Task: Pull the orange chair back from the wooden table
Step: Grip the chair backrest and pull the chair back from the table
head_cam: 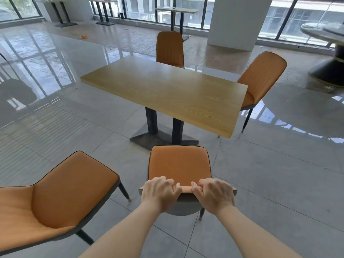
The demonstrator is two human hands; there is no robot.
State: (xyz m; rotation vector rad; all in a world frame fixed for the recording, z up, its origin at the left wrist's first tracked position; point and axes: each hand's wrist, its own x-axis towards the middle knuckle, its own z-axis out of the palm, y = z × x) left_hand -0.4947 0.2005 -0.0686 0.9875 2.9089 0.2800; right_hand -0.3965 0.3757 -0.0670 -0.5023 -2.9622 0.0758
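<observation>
Head view: left hand and right hand each hold a clenched grip over the top edge of the backrest of the orange padded chair with dark piping, fingers curled forward, thumbs behind. The chair's seat front stands clear of the light wooden rectangular counter, near its dark pedestal base. Judgement: pull largely accomplished or in its closing stage. Next move calls for a straight rearward draw, avoiding the neighbouring orange chair at left.
</observation>
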